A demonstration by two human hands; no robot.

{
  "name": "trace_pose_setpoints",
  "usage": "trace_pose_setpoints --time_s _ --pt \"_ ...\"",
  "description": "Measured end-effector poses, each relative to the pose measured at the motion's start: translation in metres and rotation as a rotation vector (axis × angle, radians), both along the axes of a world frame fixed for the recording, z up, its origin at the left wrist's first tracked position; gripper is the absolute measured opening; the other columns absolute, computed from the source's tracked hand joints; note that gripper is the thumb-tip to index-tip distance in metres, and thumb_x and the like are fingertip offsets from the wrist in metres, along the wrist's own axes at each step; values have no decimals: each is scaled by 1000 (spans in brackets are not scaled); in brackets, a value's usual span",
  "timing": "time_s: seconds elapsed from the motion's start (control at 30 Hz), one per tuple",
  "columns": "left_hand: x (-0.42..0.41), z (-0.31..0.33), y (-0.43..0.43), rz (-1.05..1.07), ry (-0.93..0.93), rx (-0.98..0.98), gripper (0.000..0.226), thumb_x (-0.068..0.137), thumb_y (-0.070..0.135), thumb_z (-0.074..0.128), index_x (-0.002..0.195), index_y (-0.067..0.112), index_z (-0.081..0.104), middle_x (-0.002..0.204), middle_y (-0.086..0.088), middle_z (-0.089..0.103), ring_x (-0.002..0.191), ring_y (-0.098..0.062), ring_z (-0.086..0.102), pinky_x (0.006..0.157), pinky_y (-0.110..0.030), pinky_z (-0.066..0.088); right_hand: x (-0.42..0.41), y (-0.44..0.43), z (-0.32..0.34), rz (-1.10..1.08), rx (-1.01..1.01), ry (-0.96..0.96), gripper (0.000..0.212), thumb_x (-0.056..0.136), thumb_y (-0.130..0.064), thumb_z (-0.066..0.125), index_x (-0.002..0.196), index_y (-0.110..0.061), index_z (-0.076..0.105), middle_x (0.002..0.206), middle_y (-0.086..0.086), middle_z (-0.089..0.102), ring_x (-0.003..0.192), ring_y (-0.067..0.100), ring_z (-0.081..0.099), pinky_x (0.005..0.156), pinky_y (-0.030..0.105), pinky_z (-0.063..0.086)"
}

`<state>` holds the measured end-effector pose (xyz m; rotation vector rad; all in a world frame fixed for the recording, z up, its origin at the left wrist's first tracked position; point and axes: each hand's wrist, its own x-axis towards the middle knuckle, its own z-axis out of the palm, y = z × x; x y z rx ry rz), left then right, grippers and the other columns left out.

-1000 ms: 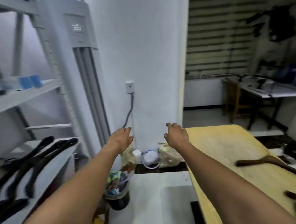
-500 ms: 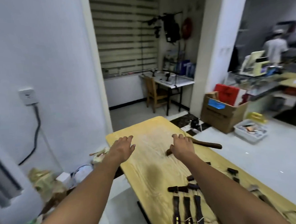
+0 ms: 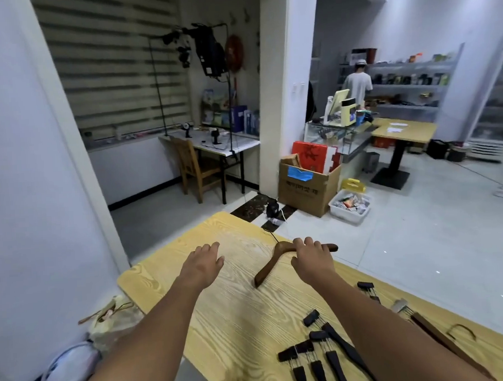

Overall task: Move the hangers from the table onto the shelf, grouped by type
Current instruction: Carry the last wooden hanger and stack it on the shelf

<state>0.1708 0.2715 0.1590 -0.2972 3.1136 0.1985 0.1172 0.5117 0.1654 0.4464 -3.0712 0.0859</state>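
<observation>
Both hands over table's point(image 3: 161, 278) far end.

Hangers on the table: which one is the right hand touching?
The curved brown wooden hanger, lying alone at the far end under the right hand. The black clip hangers lie nearer, untouched.

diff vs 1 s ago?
View swung right, from the shelf to the table. Right hand came down onto the brown wooden hanger, fingers over its arm; not lifted. Left hand stays open and empty. Black clip hangers unmoved.
</observation>
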Motion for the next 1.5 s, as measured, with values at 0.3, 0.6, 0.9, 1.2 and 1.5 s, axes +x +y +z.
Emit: trace_pose_setpoints --time_s 0.3,0.6,0.9,1.2,1.5 --pt "-59 -63 42 -204 -117 14 48 102 34 30 145 13 28 140 -9 43 129 -25 40 105 -35 32 -35 25 -32 -179 -3 -49 48 97 -24 41 143 -14 34 144 10 39 128 30 42 104 39 35" --pt "-140 -121 63 -209 -154 -27 42 102 34 28 135 11 38 131 -8 50 122 -24 45 100 -34 37 -108 21 -65 -173 -35 -62 48 96 -23 41 143 -13 35 140 11 43 127 29 44 104 39 34" --pt "-234 -196 75 -174 -219 -33 42 101 35 31 132 7 39 131 -12 47 123 -27 43 99 -35 38 -179 19 -142 -123 -38 -129 48 98 -27 39 144 -16 34 140 8 44 128 27 42 106 38 32" --pt "-272 -254 91 -90 -278 -66 46 97 32 47 132 3 38 134 -13 41 125 -28 42 102 -35 37 -194 48 -203 -103 1 -195 46 100 -26 38 144 -17 34 141 7 43 127 27 42 106 37 31" --pt "-293 -241 99 76 -373 172 56 88 23 60 134 0 35 134 -17 40 123 -33 47 101 -38 41 -186 89 -215 -211 2 -245 45 99 -24 39 144 -19 36 140 6 44 127 27 42 106 37 31"
